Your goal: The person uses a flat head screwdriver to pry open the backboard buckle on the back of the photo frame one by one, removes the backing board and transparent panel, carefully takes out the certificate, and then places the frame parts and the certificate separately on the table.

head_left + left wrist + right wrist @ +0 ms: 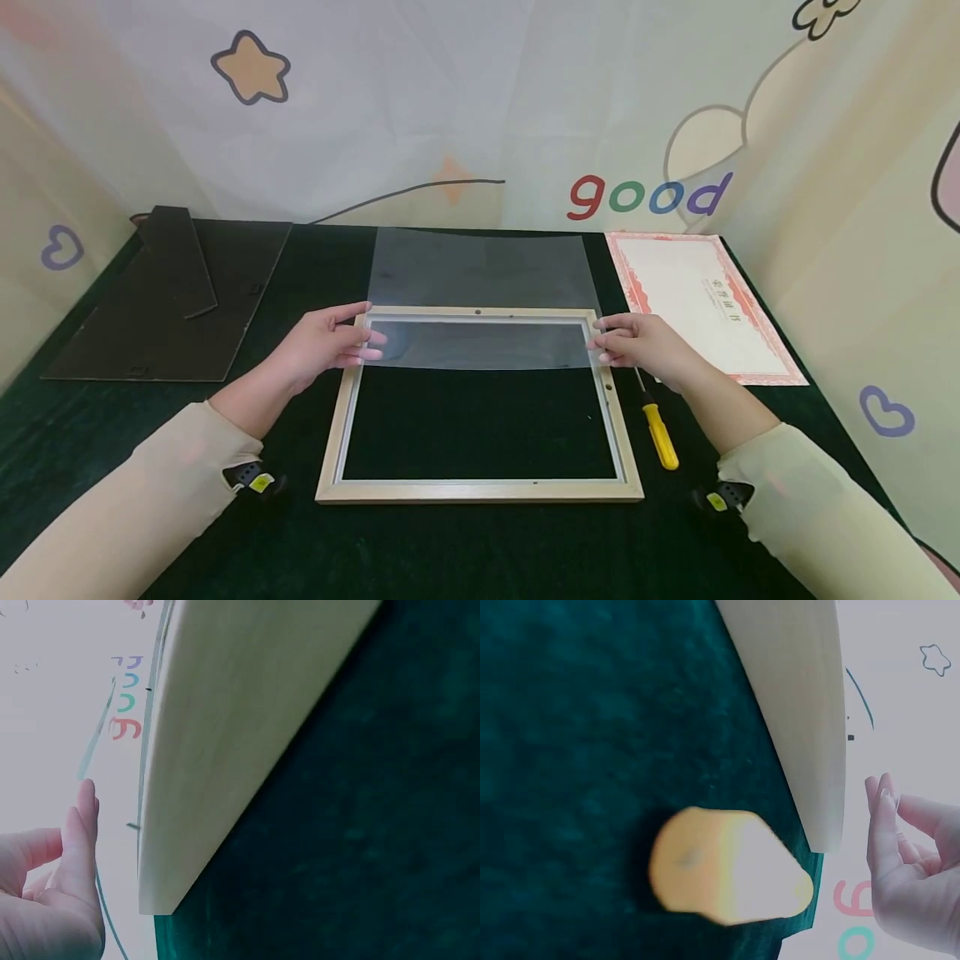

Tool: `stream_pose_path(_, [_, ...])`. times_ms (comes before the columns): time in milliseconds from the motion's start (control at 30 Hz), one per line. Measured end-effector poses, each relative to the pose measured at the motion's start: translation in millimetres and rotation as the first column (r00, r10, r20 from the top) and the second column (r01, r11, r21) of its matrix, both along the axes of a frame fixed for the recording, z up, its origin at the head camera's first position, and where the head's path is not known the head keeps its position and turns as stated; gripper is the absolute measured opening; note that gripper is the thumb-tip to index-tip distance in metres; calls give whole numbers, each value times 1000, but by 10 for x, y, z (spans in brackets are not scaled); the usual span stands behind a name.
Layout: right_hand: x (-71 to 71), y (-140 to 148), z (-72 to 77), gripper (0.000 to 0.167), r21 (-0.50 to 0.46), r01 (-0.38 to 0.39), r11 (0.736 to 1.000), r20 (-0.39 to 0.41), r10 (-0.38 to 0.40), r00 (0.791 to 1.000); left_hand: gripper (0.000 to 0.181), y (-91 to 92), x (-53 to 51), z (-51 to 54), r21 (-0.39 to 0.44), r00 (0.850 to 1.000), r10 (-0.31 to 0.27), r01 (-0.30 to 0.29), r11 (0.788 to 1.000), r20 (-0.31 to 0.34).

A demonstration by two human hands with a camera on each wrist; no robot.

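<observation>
A clear plastic sheet (480, 271) is held raised, its near part over the far end of a light wooden picture frame (480, 492) that lies on the table. My left hand (322, 346) pinches the sheet's left edge, and in the left wrist view that hand (64, 877) shows thumb and fingertips together. At the opposite edge my right hand (641, 346) pinches the sheet too; its fingertips meet in the right wrist view, where the wooden frame (802, 727) stands beside the hand (915, 870). Through the sheet, the frame's far bar stays visible.
A yellow-handled screwdriver (660, 437) lies just right of the frame. Back right is a certificate with a red border (675, 275). A black backing board (150, 333) with a stand flap (180, 258) lies at left. A printed curtain (420, 100) closes off the back.
</observation>
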State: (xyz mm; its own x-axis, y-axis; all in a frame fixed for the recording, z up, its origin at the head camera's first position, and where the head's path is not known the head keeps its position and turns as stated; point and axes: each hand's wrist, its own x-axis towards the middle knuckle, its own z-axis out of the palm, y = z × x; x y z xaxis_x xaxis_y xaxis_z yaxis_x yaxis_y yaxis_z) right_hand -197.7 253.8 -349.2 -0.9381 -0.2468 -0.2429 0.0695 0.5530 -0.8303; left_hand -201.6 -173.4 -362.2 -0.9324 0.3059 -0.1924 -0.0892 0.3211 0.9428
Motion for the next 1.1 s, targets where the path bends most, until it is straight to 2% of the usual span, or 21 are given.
stream_pose_path(133, [-86, 5, 7, 43, -8, 1, 1000, 8, -1, 1000, 53, 16, -92, 15, 7, 1000, 10, -11, 1000, 12])
stream_pose_path(433, [-266, -50, 8, 41, -42, -7, 999, 10, 7, 1000, 52, 8, -246, -24, 18, 997, 51, -52, 998, 53])
stream_pose_path(700, [-417, -83, 25, 38, -2, 3, 1000, 6, -3, 1000, 52, -16, -395, -17, 4, 996, 66, -66, 998, 54])
stream_pose_path(933, [-541, -84, 32, 31, 114, -12, 993, -8, 13, 1000, 50, -17, -498, 0, -20, 998, 49, -48, 999, 46])
stream_pose_path(1100, [-598, -83, 54, 30, 100, -13, 995, 24, 11, 1000, 49, 11, -573, 19, -14, 996, 58, -58, 998, 65])
